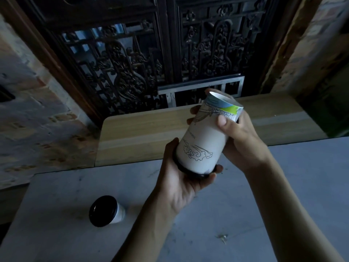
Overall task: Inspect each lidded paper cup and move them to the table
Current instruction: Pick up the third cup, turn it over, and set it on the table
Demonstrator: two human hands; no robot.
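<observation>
A white paper cup with line drawings and a black lid is held tilted in the air, lid end toward me and bottom pointing away. My left hand cups the lid end from below, fingers curled round the black lid. My right hand grips the cup's upper side near its coloured bottom band, thumb on the wall. A second lidded paper cup with a black lid stands upright on the grey table, to the lower left of my hands.
Beyond the grey table runs a wooden counter. Behind it stands a dark carved wooden screen with a metal frame at its foot. Brick wall lies to the left. A small speck of debris sits on the table.
</observation>
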